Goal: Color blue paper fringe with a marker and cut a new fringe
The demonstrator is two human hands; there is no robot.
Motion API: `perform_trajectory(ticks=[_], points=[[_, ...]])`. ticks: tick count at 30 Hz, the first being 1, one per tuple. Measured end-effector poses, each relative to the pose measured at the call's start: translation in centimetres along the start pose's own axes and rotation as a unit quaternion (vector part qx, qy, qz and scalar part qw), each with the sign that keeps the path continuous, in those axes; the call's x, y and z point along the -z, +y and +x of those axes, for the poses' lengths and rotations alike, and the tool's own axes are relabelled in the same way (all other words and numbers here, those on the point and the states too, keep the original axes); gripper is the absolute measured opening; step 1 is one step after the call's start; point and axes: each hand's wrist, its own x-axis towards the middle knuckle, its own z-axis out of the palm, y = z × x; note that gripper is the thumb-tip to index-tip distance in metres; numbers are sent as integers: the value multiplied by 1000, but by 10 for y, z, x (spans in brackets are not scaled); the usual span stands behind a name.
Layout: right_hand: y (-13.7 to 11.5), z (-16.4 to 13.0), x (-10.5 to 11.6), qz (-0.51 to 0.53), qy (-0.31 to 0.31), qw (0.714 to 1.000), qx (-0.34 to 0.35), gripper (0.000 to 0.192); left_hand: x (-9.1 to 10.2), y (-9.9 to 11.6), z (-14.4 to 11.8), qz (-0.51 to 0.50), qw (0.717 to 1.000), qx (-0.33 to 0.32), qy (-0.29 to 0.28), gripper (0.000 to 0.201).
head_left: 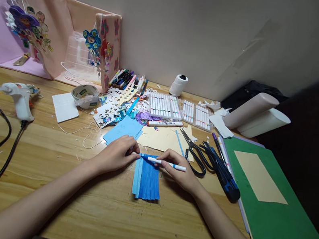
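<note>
- Marker [166,163] lies crosswise at centre frame, long axis running left to right along the top edge of the blue fringed paper [147,178].
- Right hand [180,171] pinches the marker, so that grip is closed on it.
- Left hand [117,154] rests fingers curled at the paper's upper left corner, touching the marker's tip end, holding nothing I can make out.
- Scissors [197,152] sit just right of the right hand on the surface [74,187].

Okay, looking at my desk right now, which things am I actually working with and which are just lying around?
In use:
- blue fringed paper, under both hands
- white marker, in the right hand
- left hand, pressing the paper's top edge

Lying about:
- scissors
- glue gun
- tape roll
- marker trays
- green folder
- thread spool
</note>
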Motion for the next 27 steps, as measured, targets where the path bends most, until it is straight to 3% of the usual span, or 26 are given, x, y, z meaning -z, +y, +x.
perform_trajectory(ticks=[4, 8, 12, 27], points=[[0, 0, 0, 6, -20, 1000, -1, 15, 0, 0, 0, 7, 1000, -3, 4, 9], [-1, 0, -1, -8, 9, 1000, 1, 17, 0, 0, 0, 8, 1000, -4, 1, 8], [-2, 0, 0, 5, -21, 1000, -5, 16, -1, 0, 0, 7, 1000, -5, 6, 8], [-3, 1, -1, 1, 4, 1000, 1, 17, 0, 0, 0, 6, 1000, -2, 2, 10]])
